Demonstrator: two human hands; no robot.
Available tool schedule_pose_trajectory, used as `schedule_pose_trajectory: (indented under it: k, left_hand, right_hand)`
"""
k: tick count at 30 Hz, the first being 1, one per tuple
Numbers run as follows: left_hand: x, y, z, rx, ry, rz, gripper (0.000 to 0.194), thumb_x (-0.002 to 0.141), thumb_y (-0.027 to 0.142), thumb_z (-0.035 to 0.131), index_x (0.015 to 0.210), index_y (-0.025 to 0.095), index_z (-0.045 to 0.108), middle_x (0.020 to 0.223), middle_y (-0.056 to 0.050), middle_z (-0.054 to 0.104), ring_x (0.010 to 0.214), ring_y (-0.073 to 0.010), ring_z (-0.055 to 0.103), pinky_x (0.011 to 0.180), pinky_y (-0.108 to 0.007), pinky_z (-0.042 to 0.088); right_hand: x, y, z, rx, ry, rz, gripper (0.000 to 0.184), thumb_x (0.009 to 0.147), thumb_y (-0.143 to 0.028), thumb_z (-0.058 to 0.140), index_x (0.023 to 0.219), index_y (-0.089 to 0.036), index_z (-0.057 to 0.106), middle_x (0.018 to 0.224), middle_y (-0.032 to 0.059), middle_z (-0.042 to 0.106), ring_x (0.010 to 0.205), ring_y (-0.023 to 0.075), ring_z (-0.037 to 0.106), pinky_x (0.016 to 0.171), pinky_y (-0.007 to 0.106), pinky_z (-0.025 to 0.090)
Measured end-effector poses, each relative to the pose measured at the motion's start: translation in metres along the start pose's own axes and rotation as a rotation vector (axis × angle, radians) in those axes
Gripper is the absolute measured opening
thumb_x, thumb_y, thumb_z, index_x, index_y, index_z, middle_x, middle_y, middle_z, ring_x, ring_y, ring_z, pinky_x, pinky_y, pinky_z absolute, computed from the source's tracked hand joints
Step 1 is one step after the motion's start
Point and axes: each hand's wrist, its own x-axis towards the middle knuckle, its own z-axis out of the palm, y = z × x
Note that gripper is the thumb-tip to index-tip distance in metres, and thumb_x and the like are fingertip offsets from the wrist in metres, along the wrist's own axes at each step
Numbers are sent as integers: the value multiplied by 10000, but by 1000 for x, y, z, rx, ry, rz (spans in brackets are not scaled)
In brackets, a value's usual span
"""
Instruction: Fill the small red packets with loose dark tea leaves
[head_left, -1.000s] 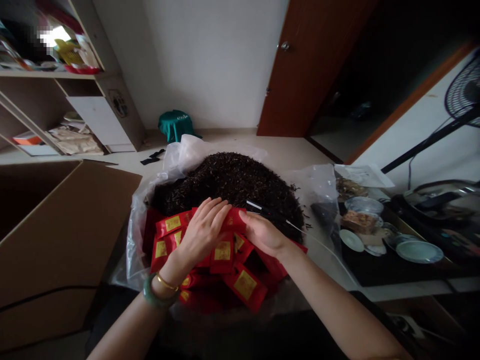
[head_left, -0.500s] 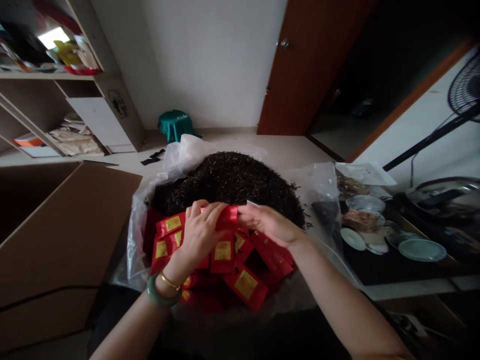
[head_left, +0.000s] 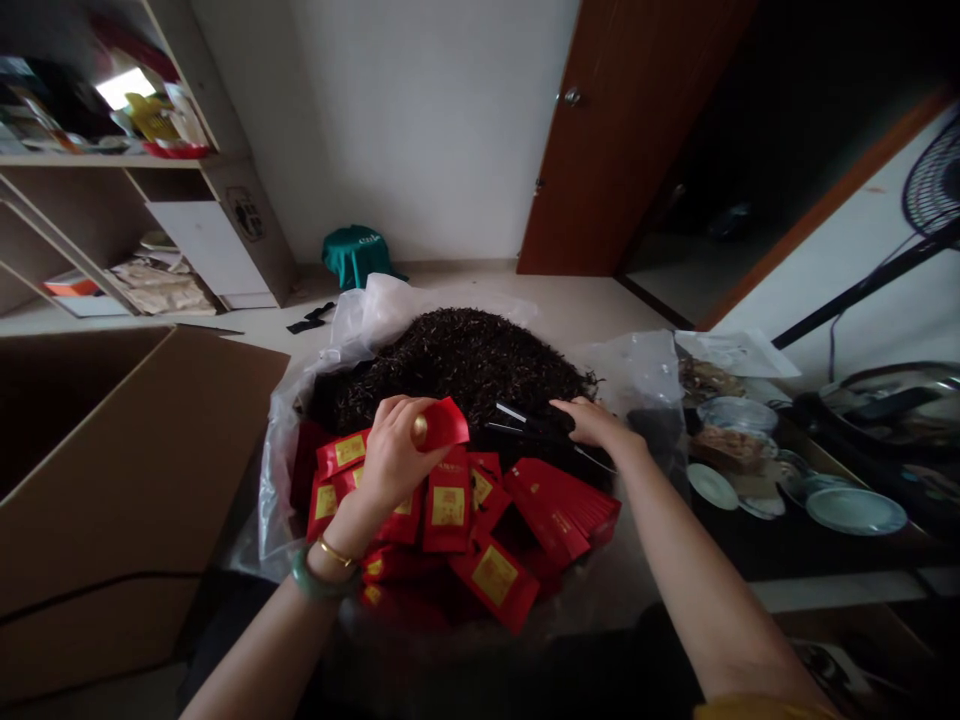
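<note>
My left hand (head_left: 394, 455) is closed on one small red packet (head_left: 444, 424), holding it up over a pile of red packets with gold labels (head_left: 480, 520). My right hand (head_left: 592, 422) has reached to the right and rests on a dark tool with a thin metal tip (head_left: 525, 422) that lies on the heap of dark loose tea leaves (head_left: 457, 360); its fingers curl over the tool's handle. The tea sits in a clear plastic bag (head_left: 360, 310). A green bangle and a gold one are on my left wrist.
An open cardboard box (head_left: 127, 450) stands at the left. Bowls and small plates (head_left: 750, 450) sit on a dark tray at the right, beside a metal pot (head_left: 892, 390) and a fan. Shelves are at the back left, a brown door behind.
My right hand let go of the red packet and moved right onto the dark tool. My left hand kept the packet and lifted it slightly.
</note>
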Motion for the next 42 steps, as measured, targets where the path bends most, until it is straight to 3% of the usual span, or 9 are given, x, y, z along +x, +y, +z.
schedule_pose_trajectory:
  k: [6,15,20,25,29,33,36,39,42]
  left_hand:
    - [1,-2,-3,-12,15,-3,442,651,218,785,1057,199,610,972,-49,684,924,-234,588,823,-368,503]
    - [1,-3,-1,-65,29,13,449,661,206,780,1066,187,587,991,-60,686,918,-232,599,816,-371,502]
    - [1,-4,0,-76,27,-12,438,665,214,785,1057,198,591,992,-54,687,924,-232,601,814,-367,507]
    - [0,-3,0,-92,12,-21,462,661,230,798,1073,194,592,1014,-61,686,934,-232,604,823,-373,512]
    - [1,-2,-1,-107,21,-49,451,682,253,787,1081,197,584,1016,-63,684,934,-227,619,819,-372,518]
    - [1,-2,-2,-147,71,-81,461,694,300,777,1089,188,566,1020,-69,680,913,-216,636,781,-352,533]
    - [1,-3,-2,-171,96,-115,470,700,309,770,1100,190,553,1031,-66,680,888,-201,647,764,-336,539]
    - [2,-3,-1,-162,109,-153,488,702,286,768,1126,195,543,1028,-62,683,875,-196,652,764,-336,539]
    - [1,-4,0,-99,143,-154,481,685,255,773,1109,199,551,1029,-63,686,913,-219,643,800,-366,530]
  right_hand:
    - [4,0,0,-57,-29,2,675,693,-247,733,1337,-301,537,1210,118,546,1078,270,546,890,328,408]
    - [-2,-16,-7,-61,72,-34,347,697,-113,643,1019,-236,682,1047,77,576,863,191,588,737,267,423]
    - [-9,-45,-31,52,291,-130,271,720,-127,615,962,-231,681,1024,67,597,831,181,602,734,265,437]
    - [-24,-87,-61,441,493,-346,232,700,-191,653,926,-240,678,966,27,662,882,196,629,823,308,465]
    - [-28,-119,-69,702,378,-443,272,712,-266,669,982,-235,683,1038,26,705,996,220,634,930,365,446]
    - [-21,-139,-57,843,222,-437,328,728,-303,678,1048,-228,684,1125,45,702,1099,232,616,987,389,427]
    - [-22,-147,-55,883,192,-413,374,739,-290,673,1108,-227,669,1168,75,680,1066,233,634,916,380,481]
    - [-39,-155,-67,920,353,-433,237,825,-334,593,988,-198,699,1039,88,690,869,201,666,749,323,525]
    - [-61,-171,-82,880,489,-545,211,858,-366,578,874,-198,704,855,59,668,738,168,631,624,267,498]
